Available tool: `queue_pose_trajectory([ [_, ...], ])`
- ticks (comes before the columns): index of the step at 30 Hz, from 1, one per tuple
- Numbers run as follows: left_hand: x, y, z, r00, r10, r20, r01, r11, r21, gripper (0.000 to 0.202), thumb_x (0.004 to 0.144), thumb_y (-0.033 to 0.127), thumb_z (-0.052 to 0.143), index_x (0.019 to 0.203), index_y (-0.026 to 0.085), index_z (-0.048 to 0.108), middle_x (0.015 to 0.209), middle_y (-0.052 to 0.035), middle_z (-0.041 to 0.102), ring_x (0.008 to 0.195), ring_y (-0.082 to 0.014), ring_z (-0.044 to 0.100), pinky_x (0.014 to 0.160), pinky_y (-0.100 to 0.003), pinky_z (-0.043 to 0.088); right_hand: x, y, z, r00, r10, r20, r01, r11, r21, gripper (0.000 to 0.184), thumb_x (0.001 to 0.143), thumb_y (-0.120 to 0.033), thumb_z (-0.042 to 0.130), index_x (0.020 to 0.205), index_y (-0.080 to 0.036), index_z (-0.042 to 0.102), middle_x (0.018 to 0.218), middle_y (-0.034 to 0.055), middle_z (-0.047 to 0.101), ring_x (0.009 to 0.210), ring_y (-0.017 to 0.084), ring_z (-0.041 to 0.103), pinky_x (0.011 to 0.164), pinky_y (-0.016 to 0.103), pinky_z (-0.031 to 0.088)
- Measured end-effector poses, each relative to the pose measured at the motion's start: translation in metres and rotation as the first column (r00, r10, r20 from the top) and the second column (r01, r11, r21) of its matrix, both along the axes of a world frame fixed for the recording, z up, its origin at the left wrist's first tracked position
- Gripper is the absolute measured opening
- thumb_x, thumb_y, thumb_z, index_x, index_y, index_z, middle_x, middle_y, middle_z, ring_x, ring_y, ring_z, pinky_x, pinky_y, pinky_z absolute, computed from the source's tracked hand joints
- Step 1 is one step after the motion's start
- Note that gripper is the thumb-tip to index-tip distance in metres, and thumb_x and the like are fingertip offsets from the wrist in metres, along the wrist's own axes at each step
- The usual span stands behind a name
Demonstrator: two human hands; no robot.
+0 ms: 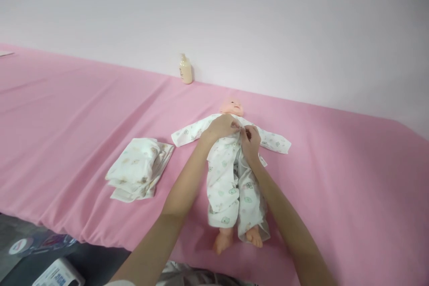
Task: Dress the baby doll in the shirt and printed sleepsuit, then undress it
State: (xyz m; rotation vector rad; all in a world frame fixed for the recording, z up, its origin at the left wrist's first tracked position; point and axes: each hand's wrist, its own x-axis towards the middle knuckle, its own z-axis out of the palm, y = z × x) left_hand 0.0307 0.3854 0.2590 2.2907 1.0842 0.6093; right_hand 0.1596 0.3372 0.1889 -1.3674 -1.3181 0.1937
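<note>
A baby doll (pixel 232 106) lies on its back on the pink sheet (pixel 83 111), dressed in a white printed romper (pixel 225 174) whose front hangs open below the chest. My left hand (pixel 221 127) pinches the left edge of the romper at the doll's chest. My right hand (pixel 250 140) pinches the right edge just beside it. The fingertips of both hands meet at the romper's top fastening. The doll's bare feet (pixel 237 237) stick out near the sheet's front edge.
A folded stack of white printed baby clothes (pixel 140 168) lies left of the doll. A small cream bottle (pixel 185 69) stands at the back against the pale wall. Packages sit on the floor at the lower left (pixel 43 259).
</note>
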Motion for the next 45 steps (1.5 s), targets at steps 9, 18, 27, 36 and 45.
queue_pose_trajectory([
  [9, -0.007, 0.005, 0.002, 0.995, -0.062, 0.075, 0.068, 0.993, -0.091, 0.014, 0.073, 0.024, 0.051, 0.072, 0.019, 0.065, 0.068, 0.0005, 0.063, 0.061, -0.0131, 0.056, 0.056, -0.023, 0.041, -0.002, -0.002, -0.002, 0.999, -0.022, -0.050, 0.024, 0.999, 0.048, 0.018, 0.083, -0.030, 0.049, 0.081, -0.018, 0.062, 0.076, 0.0025, 0.058, 0.070, 0.014, 0.054, 0.065, 0.026, 0.044],
  [18, -0.006, 0.010, -0.003, 0.966, -0.072, 0.247, 0.158, 0.924, -0.348, 0.008, 0.072, 0.020, 0.057, 0.076, 0.016, 0.062, 0.071, -0.0026, 0.065, 0.064, -0.0128, 0.062, 0.060, -0.023, 0.051, -0.004, -0.004, -0.002, 0.999, -0.033, -0.029, 0.035, 0.998, 0.049, 0.019, 0.082, -0.031, 0.049, 0.080, -0.018, 0.063, 0.072, 0.0024, 0.061, 0.064, 0.014, 0.054, 0.062, 0.026, 0.044],
  [27, -0.006, 0.012, -0.006, 0.945, 0.048, 0.325, 0.123, 0.865, -0.486, 0.025, 0.069, 0.009, 0.060, 0.090, 0.017, 0.050, 0.069, -0.0036, 0.067, 0.065, -0.0159, 0.067, 0.064, -0.029, 0.056, -0.004, -0.006, 0.000, 0.984, -0.047, 0.171, 0.043, 0.999, 0.032, 0.036, 0.089, -0.033, 0.036, 0.060, -0.020, 0.053, 0.054, -0.0005, 0.047, 0.055, 0.014, 0.044, 0.058, 0.027, 0.036],
  [36, -0.005, 0.009, -0.001, 0.958, 0.084, 0.272, 0.064, 0.867, -0.494, 0.022, 0.074, 0.015, 0.057, 0.096, 0.017, 0.052, 0.070, -0.0038, 0.066, 0.066, -0.0164, 0.067, 0.063, -0.028, 0.055, -0.007, -0.003, -0.004, 0.972, -0.042, 0.231, 0.034, 0.999, 0.037, 0.016, 0.082, -0.027, 0.046, 0.081, -0.019, 0.060, 0.070, 0.0023, 0.060, 0.063, 0.015, 0.052, 0.065, 0.027, 0.042],
  [45, -0.003, 0.015, -0.011, 0.951, -0.016, 0.308, 0.147, 0.902, -0.406, 0.015, 0.075, 0.016, 0.057, 0.088, 0.018, 0.049, 0.062, 0.0018, 0.058, 0.055, -0.0088, 0.057, 0.054, -0.020, 0.048, 0.004, 0.004, -0.001, 0.977, 0.107, -0.183, -0.126, 0.987, -0.096, 0.015, 0.077, -0.031, 0.052, 0.077, -0.019, 0.059, 0.082, 0.0026, 0.058, 0.074, 0.014, 0.055, 0.068, 0.027, 0.045],
])
